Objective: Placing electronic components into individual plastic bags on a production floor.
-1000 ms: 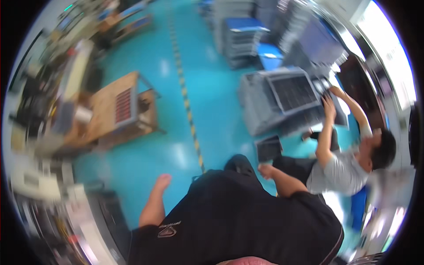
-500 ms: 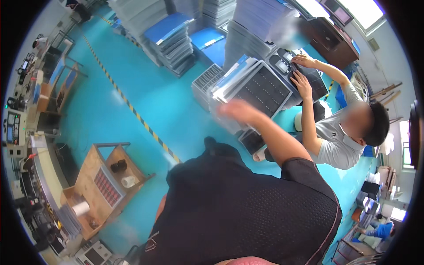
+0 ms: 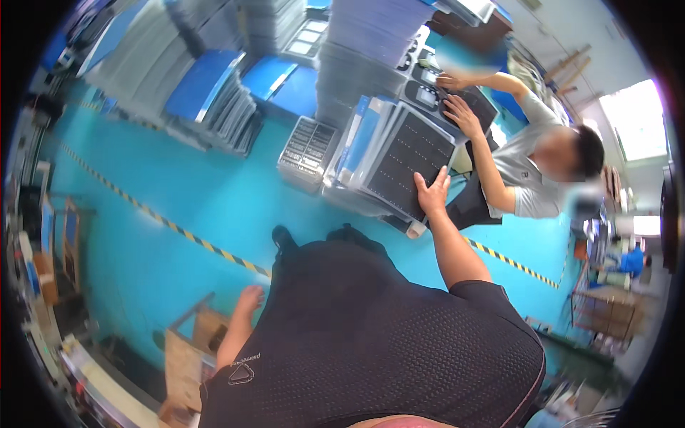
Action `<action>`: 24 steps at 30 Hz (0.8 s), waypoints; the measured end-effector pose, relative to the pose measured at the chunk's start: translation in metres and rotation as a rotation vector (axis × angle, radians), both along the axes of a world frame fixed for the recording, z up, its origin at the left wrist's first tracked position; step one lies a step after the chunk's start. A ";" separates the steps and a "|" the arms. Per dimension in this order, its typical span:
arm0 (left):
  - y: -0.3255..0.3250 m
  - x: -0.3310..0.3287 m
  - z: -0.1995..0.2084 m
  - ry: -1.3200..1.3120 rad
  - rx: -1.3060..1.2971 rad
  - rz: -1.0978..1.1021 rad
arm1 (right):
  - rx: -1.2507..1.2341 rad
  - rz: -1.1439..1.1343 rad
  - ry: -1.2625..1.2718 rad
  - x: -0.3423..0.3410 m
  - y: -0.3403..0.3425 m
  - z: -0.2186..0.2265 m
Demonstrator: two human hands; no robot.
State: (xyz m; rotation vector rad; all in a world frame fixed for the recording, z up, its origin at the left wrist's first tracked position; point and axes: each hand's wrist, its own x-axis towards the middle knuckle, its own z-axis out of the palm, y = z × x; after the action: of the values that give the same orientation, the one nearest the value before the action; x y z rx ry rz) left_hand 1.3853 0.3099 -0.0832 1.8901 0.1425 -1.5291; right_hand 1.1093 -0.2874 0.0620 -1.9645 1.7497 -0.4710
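Observation:
My right hand [image 3: 432, 191] lies open on the right edge of a black panel [image 3: 405, 160] marked with rows of small pale dots. Its thumb is spread away from the fingers. Beneath that panel is a stack of pale trays or sheets, with a blue-and-white sheet [image 3: 362, 139] along its left side. My left hand [image 3: 248, 298] hangs low beside my body, over the floor and apart from the stack. Its fingers are too small and hidden to read, and no object shows in it.
Across the stack a person in a grey shirt [image 3: 535, 167] has both hands on black panels [image 3: 426, 95]. A clear tray [image 3: 308, 150] of black-and-white pieces stands left of my stack. Taller stacks [image 3: 214, 93] rise behind. A wooden cart [image 3: 184, 364] is at lower left.
My right hand has come down from above the stack's left side onto the black panel's right edge. My left hand has come into view. The view has turned toward the right.

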 end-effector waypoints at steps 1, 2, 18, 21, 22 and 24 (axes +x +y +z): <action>-0.010 0.023 -0.007 0.039 0.024 -0.048 | 0.018 -0.027 0.036 0.009 0.009 0.001; -0.027 0.053 -0.004 -0.011 0.052 -0.167 | 0.016 -0.050 0.102 0.014 0.015 0.003; -0.244 0.187 0.044 -0.464 -0.227 -0.754 | -0.515 0.293 0.244 0.072 -0.021 0.026; -0.303 0.136 0.093 -0.459 -0.353 -0.777 | -0.540 0.412 0.220 0.095 -0.072 0.036; -0.325 0.119 0.111 -0.439 -0.348 -0.780 | -0.560 0.447 0.199 0.100 -0.091 0.035; -0.360 0.091 0.125 -0.482 -0.408 -0.784 | -0.562 0.502 0.201 0.112 -0.118 0.040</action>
State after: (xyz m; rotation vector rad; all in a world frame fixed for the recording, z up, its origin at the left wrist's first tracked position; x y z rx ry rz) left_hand 1.4766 -0.0498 0.0415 1.9927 -1.1527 -1.3397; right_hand 1.2211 -0.4056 0.1020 -2.8225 1.2257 -0.6473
